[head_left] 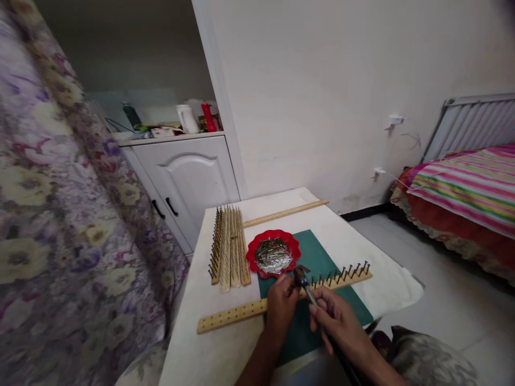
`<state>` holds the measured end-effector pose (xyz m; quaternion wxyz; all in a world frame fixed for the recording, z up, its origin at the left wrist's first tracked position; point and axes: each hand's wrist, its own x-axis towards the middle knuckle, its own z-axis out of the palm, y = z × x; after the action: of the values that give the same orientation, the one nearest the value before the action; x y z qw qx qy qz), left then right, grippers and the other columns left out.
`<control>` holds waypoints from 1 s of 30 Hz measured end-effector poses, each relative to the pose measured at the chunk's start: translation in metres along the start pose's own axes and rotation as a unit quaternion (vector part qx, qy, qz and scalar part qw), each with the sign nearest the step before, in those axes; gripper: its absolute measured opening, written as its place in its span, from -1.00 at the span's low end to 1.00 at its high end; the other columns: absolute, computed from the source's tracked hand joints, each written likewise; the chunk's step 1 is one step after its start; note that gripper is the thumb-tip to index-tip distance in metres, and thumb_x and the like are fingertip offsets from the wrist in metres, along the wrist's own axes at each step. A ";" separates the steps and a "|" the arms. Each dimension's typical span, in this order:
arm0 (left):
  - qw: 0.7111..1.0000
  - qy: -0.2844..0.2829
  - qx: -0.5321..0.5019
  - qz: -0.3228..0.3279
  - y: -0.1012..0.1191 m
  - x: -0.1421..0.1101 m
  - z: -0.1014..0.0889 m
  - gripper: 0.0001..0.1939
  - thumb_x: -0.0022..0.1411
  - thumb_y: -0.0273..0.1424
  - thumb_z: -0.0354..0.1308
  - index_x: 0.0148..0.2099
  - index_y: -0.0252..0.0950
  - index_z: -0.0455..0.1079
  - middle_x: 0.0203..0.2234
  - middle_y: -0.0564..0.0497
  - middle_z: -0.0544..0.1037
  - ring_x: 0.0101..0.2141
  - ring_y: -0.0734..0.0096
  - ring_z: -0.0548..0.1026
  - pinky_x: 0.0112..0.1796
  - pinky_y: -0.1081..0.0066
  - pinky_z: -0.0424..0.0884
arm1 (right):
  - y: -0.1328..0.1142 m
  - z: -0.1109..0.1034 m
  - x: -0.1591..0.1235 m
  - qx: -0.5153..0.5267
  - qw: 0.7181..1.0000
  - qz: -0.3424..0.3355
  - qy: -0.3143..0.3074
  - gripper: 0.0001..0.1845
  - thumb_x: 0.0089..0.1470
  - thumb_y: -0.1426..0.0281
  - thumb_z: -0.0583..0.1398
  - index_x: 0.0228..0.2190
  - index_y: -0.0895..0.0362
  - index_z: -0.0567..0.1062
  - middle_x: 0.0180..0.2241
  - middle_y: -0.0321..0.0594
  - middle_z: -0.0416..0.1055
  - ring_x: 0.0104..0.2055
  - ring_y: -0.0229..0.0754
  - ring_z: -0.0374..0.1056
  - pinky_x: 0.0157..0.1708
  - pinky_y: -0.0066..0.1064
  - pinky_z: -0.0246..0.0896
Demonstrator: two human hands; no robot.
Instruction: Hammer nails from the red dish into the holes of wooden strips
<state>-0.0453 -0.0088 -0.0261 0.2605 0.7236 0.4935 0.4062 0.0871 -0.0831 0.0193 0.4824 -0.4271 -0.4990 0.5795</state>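
My right hand (333, 315) grips a claw hammer (309, 291), its head just above a long wooden strip (237, 312). Close to the hammer head, the fingers of my left hand (282, 300) are pinched together at the strip; what they hold is too hidden to make out. Dark screws or nails (340, 274) stand in the strip's right part, some tilted. Its left part shows rows of small holes. Under the strip lies a green mat (317, 252). Just behind my left hand, a red scalloped bowl (250, 252) holds a pile of loose nails.
Several wooden strips (230, 246) bristling with nails lie side by side at the table's left. Another strip (285, 213) lies along the back of the white table (225, 348). A floral curtain (92, 225) hangs left, a cabinet (193, 182) stands behind, and a bed (462, 187) is right.
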 end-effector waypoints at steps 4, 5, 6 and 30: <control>1.000 0.006 -0.007 0.003 -0.001 0.000 0.000 -0.87 0.07 -0.51 0.04 -0.48 -0.32 0.36 -0.52 0.08 0.38 -0.47 0.48 0.34 -0.43 0.51 0.20 | 0.003 -0.005 -0.005 0.022 1.000 -0.009 0.004 -0.73 0.10 0.16 0.12 -0.33 0.11 0.25 -0.59 -0.44 0.39 -0.86 -0.53 0.06 -0.84 -0.69 -0.17; 1.000 0.002 -0.012 0.004 -0.001 -0.001 0.000 -0.88 0.08 -0.49 0.05 -0.46 -0.31 0.39 -0.50 0.06 0.40 -0.45 0.47 0.35 -0.41 0.50 0.21 | 0.006 -0.007 -0.008 0.030 0.999 -0.011 0.007 -0.72 0.10 0.16 0.13 -0.31 0.11 0.25 -0.59 -0.43 0.39 -0.85 -0.53 0.07 -0.84 -0.68 -0.17; 1.000 -0.003 -0.018 0.004 -0.001 -0.002 -0.001 -0.89 0.09 -0.47 0.06 -0.43 -0.31 0.41 -0.47 0.05 0.42 -0.43 0.46 0.37 -0.40 0.49 0.23 | 0.009 -0.009 -0.011 0.036 0.999 -0.010 0.009 -0.71 0.09 0.15 0.13 -0.29 0.10 0.24 -0.60 -0.43 0.40 -0.86 -0.52 0.07 -0.84 -0.68 -0.17; 0.936 -0.110 0.326 -0.080 -0.039 0.104 -0.094 -0.83 0.14 -0.51 -0.01 -0.36 -0.36 0.42 -0.34 -0.12 0.47 -0.23 0.27 0.39 -0.25 0.41 0.22 | 0.048 -0.015 -0.030 0.088 0.994 -0.002 0.063 -0.60 -0.05 0.05 0.22 -0.36 0.08 0.26 -0.68 -0.44 0.34 -0.84 -0.48 0.04 -0.79 -0.62 -0.37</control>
<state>-0.1248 0.1004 0.0280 0.0950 0.7671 0.6233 0.1186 0.1010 -0.1119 -0.0300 0.5499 -0.4179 -0.4149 0.5923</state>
